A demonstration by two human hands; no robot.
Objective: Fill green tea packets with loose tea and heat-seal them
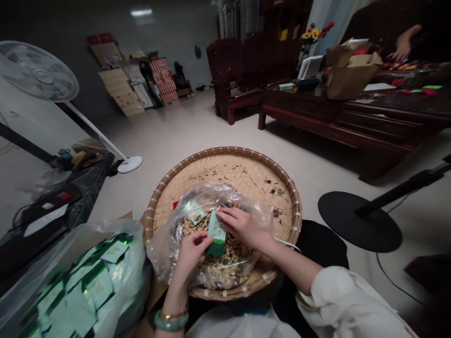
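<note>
A pale green packet (216, 230) with a darker green lower end is held over an opened clear plastic bag (162, 251). My left hand (193, 251) pinches the packet's lower left edge between thumb and fingers. From the right, my right hand (241, 226) grips its upper end, the fingers closed across it. Inside the bag lie loose dried bits (232, 265), tan and dark, and another pale green packet (193, 211). The bag rests in a round woven bamboo tray (282, 188) with dark scraps scattered on its far side.
A plastic bag full of green packets (81, 286) stands at the lower left. A white fan (128, 164) is behind it; a black round stand base (359, 220) is on the right. Farther back is a dark wooden table (338, 115) with a cardboard box, and another person's hand (405, 44).
</note>
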